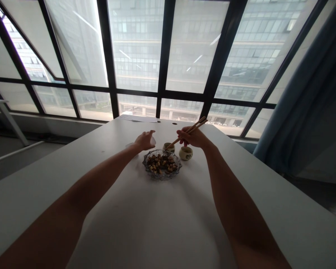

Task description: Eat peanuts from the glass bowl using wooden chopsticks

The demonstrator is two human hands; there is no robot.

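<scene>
In my right hand (192, 137) is a pair of wooden chopsticks (190, 129), gripped with the fingers closed. Their tips slant down to the left, by the rim of a small cream cup (169, 147). A second cream cup (186, 153) with a dark character on its side stands below that hand. My left hand (144, 141) curls around a translucent white, cup-like thing (153, 141), partly hidden by the fingers. Between both arms sits a scalloped glass bowl (162, 177) with a brown mix of what look like nuts (161, 163).
Behind my left wrist a clear dish-like thing (131, 146) is partly covered. The white table (145, 220) reaches to the window, with paper sheets (138, 118) at its far end. A blue curtain (289, 112) hangs at the right.
</scene>
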